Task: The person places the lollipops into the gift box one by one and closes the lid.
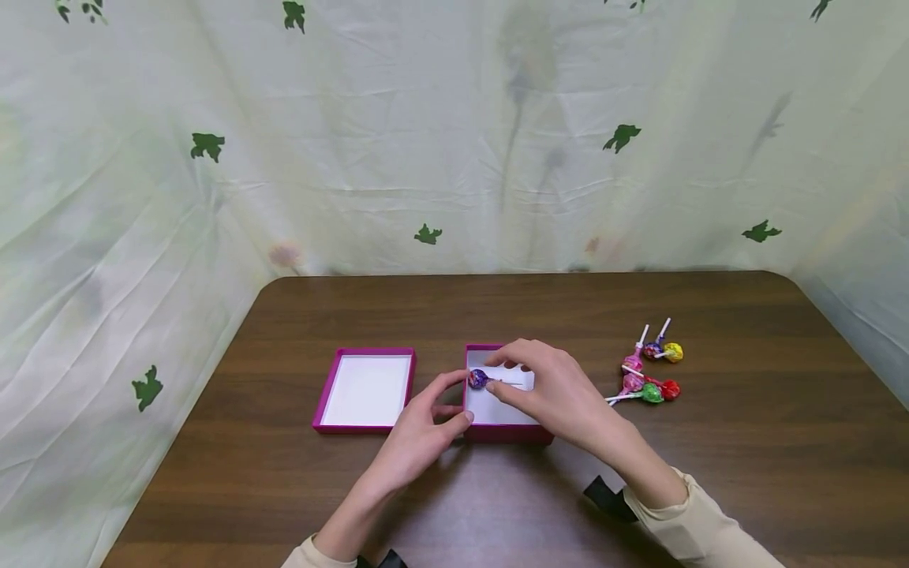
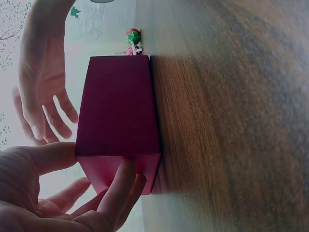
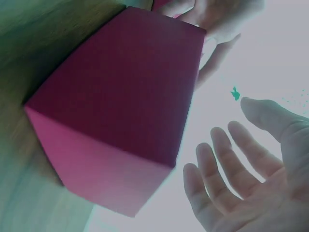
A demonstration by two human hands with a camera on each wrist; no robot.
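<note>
An open magenta box [image 1: 507, 434] with a white inside stands on the table. A lollipop in a purple-blue wrapper [image 1: 478, 379] is at the box's left end, its white stick toward the right. My left hand [image 1: 422, 434] touches the box's left side with spread fingers; in the left wrist view, its fingertips rest on that side and at the top edge. Above the box is my right hand [image 1: 550, 386], its thumb near the lollipop's stick. In the right wrist view the right hand [image 3: 246, 179] has parted fingers with nothing between them.
A shallow magenta lid [image 1: 365, 390], white inside, lies left of the box. Several lollipops lie in a loose group to the right, among them a yellow one [image 1: 673, 352], a green one [image 1: 651, 393] and a red one [image 1: 670, 390]. A pale curtain [image 1: 454, 142] hangs behind the wooden table [image 1: 270, 473].
</note>
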